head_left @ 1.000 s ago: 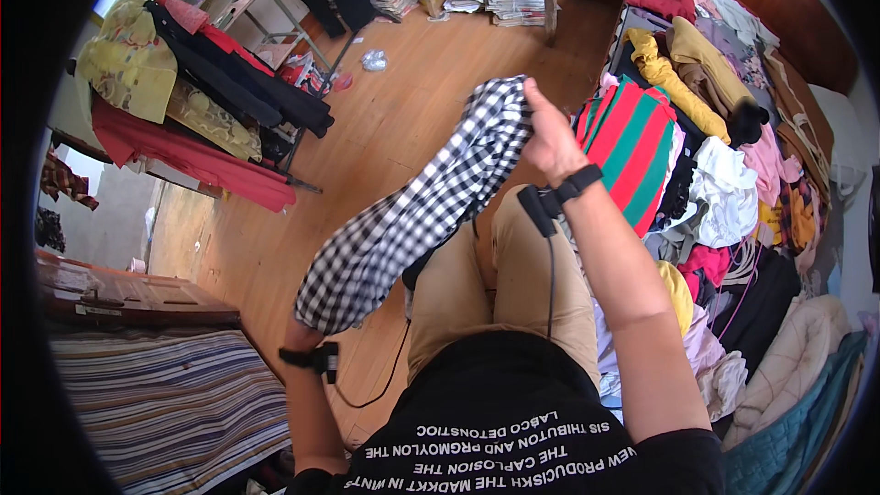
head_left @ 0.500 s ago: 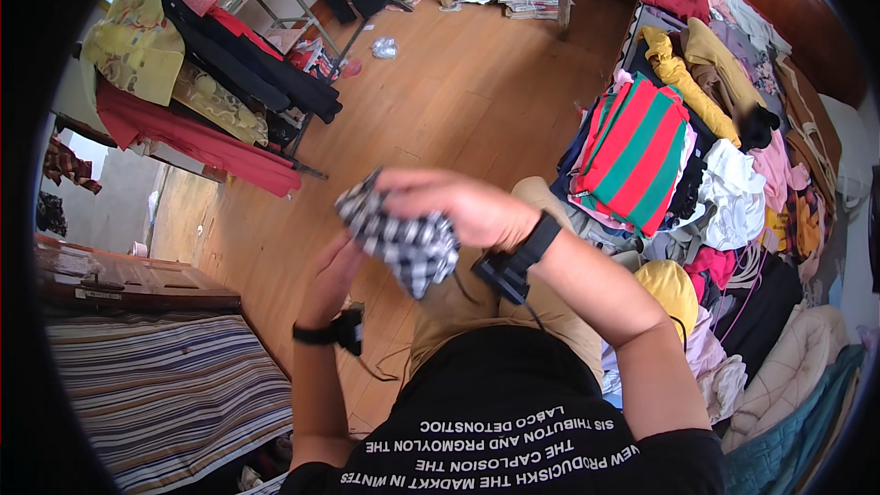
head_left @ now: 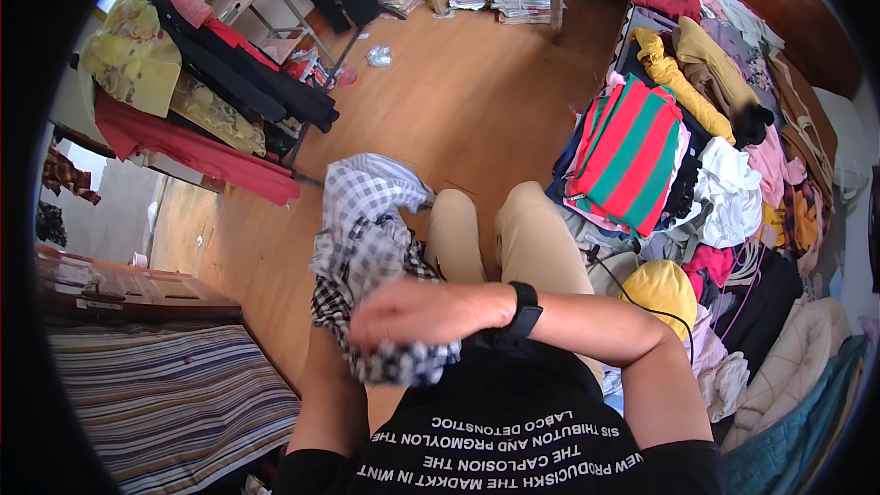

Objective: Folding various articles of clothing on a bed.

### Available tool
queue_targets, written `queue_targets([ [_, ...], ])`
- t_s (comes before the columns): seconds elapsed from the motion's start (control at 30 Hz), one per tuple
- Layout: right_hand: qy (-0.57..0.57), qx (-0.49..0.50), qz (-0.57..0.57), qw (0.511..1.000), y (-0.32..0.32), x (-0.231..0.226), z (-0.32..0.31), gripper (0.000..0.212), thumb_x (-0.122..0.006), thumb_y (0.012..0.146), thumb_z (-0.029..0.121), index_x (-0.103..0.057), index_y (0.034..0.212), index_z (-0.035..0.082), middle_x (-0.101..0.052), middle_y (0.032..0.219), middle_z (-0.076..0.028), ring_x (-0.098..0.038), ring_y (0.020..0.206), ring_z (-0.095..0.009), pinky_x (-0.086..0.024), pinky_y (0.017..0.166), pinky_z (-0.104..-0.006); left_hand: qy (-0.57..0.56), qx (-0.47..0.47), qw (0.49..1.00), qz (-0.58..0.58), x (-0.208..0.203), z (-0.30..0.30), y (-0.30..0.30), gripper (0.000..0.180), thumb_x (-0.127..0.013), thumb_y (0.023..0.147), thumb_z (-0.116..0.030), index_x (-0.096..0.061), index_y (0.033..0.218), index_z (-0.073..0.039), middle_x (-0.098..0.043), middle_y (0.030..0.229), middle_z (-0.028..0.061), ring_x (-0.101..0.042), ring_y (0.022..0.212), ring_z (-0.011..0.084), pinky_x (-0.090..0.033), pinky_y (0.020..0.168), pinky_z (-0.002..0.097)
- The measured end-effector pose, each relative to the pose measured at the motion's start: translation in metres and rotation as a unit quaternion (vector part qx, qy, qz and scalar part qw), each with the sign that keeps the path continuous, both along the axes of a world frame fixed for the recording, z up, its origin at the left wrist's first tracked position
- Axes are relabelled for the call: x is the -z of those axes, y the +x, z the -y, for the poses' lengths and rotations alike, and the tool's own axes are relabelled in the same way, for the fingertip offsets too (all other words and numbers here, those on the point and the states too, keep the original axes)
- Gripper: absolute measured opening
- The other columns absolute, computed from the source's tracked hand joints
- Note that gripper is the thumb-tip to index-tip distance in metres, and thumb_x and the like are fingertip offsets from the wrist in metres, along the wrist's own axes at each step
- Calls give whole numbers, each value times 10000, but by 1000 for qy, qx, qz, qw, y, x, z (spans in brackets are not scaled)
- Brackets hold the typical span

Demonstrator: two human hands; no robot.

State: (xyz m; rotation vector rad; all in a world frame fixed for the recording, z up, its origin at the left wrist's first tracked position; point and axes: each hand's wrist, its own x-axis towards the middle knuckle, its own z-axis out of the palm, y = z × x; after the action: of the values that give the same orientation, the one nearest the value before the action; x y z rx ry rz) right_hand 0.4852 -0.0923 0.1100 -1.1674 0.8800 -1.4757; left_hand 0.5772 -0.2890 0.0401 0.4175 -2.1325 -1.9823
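A black-and-white checked garment (head_left: 367, 192) hangs loosely in front of me, over my left forearm and beside my knees. Its upper part looks paler and spread out, while the lower part is bunched near my shirt. My right hand (head_left: 412, 312) lies across the bunched part, its fingers smeared by motion, so their grip does not show. Cloth covers my left hand completely; only that forearm is seen coming up beneath the garment. A black strap circles my right wrist.
To my right, a bed holds heaped clothes, with a folded red-and-green striped garment (head_left: 628, 156) on top and a yellow rounded item (head_left: 662, 293) nearer me. Clothes hang on a rack (head_left: 220, 82) at far left. A striped cloth (head_left: 165, 385) covers something at near left.
The checked garment, compactly bunched between both hands before, now hangs opened out and lower. My right hand has come down toward my body, and my left hand has gone out of sight under the cloth.
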Motion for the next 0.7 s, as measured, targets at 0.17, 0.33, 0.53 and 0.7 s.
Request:
queue_targets([
  [0.17, 82, 408, -111, 902, -48, 46, 42, 301, -725, 910, 183, -540, 1086, 24, -596, 747, -23, -554, 671, -103, -455, 611, -292, -24, -8, 1000, 19, -3, -18, -48, 300, -574, 978, -195, -640, 1212, -20, -686, 1126, 99, -641, 1089, 233, -495, 941, 348],
  [0.33, 32, 364, -79, 927, -67, 64, 56, 156, -728, 879, 92, -610, 959, 28, -586, 714, 25, -526, 678, -53, -431, 586, -269, -42, 6, 998, 37, -1, -13, -27, 296, -574, 976, -192, -643, 1208, -20, -688, 1115, 100, -646, 1079, 235, -499, 930, 352],
  [0.53, -72, 48, -123, 989, -6, 9, 43, 113, -730, 854, 106, -655, 841, 22, -648, 725, -1, -579, 664, -76, -465, 599, -277, -55, -13, 997, 53, -7, 8, -40, 292, -575, 973, -188, -646, 1202, -21, -692, 1103, 102, -652, 1068, 238, -505, 917, 356],
  [0.7, -75, -56, -191, 977, 22, -3, 26, 145, -723, 865, 154, -679, 870, 16, -674, 752, -65, -610, 680, -131, -475, 613, -302, -63, -17, 995, 73, 4, 7, 6, 288, -576, 971, -185, -649, 1198, -22, -694, 1092, 103, -656, 1058, 240, -510, 907, 359],
])
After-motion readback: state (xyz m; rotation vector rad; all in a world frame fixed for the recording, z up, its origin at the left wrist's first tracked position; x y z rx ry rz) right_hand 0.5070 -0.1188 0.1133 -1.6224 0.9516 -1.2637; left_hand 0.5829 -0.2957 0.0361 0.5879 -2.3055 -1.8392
